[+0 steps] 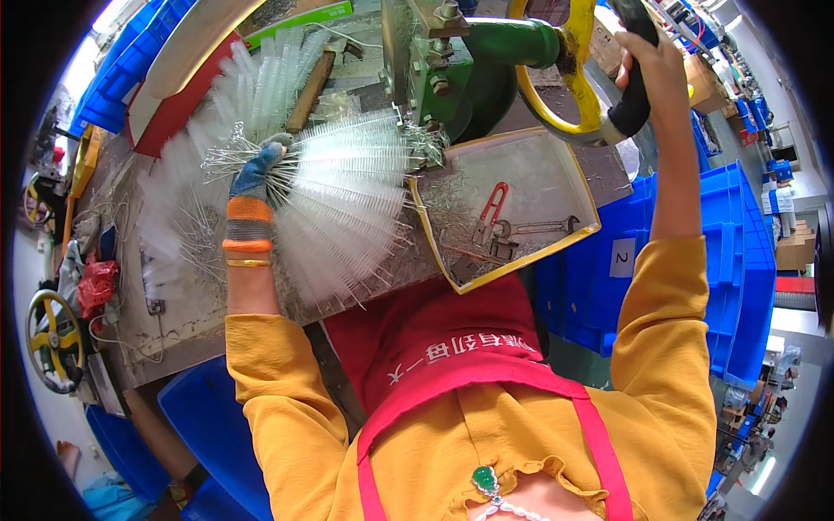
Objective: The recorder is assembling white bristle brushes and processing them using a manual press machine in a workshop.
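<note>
Gripping brushes (339, 234) by wire stems (280, 181) in left hand (256, 169), above table (195, 321) near green machine (443, 91); probably sparing bristles (356, 148); clasping black handle (631, 106) of yellow wheel (578, 39) with right hand (658, 78), likely for leverage.

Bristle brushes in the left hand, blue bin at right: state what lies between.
Head view: a shallow yellow-rimmed tray, holding red-handled pliers and a wrench, lies between brushes and bin.

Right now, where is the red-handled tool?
In the head view, the red-handled tool lies just right of centre in the yellow-edged tray, left of a wrench and right of the bristly brushes in the left hand.
</note>
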Demonstrator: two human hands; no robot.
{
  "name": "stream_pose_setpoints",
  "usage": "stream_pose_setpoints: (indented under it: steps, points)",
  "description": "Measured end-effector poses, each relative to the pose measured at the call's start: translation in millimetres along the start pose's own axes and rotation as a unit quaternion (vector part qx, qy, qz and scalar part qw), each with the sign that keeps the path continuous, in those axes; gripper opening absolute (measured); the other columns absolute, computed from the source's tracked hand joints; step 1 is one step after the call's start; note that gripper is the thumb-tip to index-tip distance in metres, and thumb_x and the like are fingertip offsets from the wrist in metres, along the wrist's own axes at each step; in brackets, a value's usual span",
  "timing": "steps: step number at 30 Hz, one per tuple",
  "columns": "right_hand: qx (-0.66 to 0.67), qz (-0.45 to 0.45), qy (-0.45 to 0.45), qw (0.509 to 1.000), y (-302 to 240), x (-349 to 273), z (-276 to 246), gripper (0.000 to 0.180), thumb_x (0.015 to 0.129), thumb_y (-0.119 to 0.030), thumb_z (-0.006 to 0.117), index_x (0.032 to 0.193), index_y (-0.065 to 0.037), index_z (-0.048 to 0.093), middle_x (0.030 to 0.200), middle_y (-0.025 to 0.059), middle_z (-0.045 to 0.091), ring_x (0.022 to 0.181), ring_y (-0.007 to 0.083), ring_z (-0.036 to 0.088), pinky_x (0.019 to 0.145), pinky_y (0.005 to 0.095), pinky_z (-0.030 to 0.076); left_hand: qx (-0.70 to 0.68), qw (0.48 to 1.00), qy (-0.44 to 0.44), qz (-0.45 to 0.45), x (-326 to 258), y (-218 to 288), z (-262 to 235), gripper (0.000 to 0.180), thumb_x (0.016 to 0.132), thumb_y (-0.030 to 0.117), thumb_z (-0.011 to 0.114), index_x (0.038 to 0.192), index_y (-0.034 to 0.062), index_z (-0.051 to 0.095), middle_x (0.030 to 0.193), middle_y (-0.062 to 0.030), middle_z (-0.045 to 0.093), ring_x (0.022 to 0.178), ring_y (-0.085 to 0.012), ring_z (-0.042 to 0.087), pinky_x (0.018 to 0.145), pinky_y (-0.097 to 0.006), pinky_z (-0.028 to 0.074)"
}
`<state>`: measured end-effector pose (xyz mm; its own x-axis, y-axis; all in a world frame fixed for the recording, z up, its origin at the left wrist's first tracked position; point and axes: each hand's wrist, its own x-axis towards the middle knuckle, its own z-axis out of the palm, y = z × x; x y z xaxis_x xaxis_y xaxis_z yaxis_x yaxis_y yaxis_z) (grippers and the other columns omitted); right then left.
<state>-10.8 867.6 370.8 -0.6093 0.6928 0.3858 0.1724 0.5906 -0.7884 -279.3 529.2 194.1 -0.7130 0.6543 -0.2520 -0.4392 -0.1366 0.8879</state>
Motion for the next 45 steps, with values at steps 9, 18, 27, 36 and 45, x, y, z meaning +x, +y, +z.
stream_pose_setpoints:
  steps: [9,18,27,36,45]
  points:
    - [0.131,-0.036,0.162,0.977,34,-65,39,0.015,0.073,-0.011,0.053,0.080,0.000,0.044,0.053,0.0045,0.049,0.043,0.0124,0.050,0.045,0.0234,0.041,-0.090,0.994,-0.044,0.032,-5,-2,-8,0.026,0.074,0.010,0.055,0.099,0.0015,0.054,0.089,-0.0062,0.057,0.080,-0.0152,0.055,0.077,-0.024,0.043]
    - [0.023,0.033,0.030,0.999,-1,-15,7,0.014,0.075,-0.015,0.051,0.077,-0.002,0.048,0.053,0.0014,0.045,0.040,0.0097,0.046,0.040,0.0226,0.041,-0.061,0.997,-0.019,0.053,-6,-4,-15,0.029,0.076,0.010,0.053,0.103,0.0006,0.051,0.095,-0.0071,0.056,0.084,-0.0162,0.054,0.080,-0.027,0.042]
    - [0.002,-0.019,0.027,0.999,7,-21,18,0.017,0.073,-0.012,0.052,0.084,0.000,0.046,0.051,0.0033,0.048,0.041,0.0114,0.049,0.041,0.0242,0.039,-0.095,0.994,0.000,0.054,-10,-6,-16,0.028,0.075,0.009,0.055,0.101,0.0011,0.052,0.093,-0.0069,0.057,0.083,-0.0154,0.055,0.077,-0.025,0.044]
    - [0.123,-0.020,0.142,0.982,32,-58,36,0.013,0.073,-0.007,0.052,0.081,-0.001,0.043,0.054,0.0045,0.049,0.044,0.0120,0.051,0.044,0.0228,0.042,-0.076,0.995,-0.014,0.060,-1,-4,-2,0.027,0.074,0.011,0.057,0.100,0.0042,0.054,0.086,-0.0030,0.057,0.075,-0.0123,0.055,0.071,-0.024,0.045]
    - [-0.048,0.044,-0.014,0.998,-4,3,-1,0.016,0.075,-0.017,0.052,0.070,-0.002,0.049,0.052,0.0013,0.044,0.040,0.0097,0.047,0.040,0.0222,0.040,-0.078,0.997,-0.018,0.023,14,-4,-4,0.024,0.075,0.009,0.056,0.098,0.0046,0.053,0.087,-0.0045,0.057,0.074,-0.0133,0.056,0.070,-0.024,0.046]
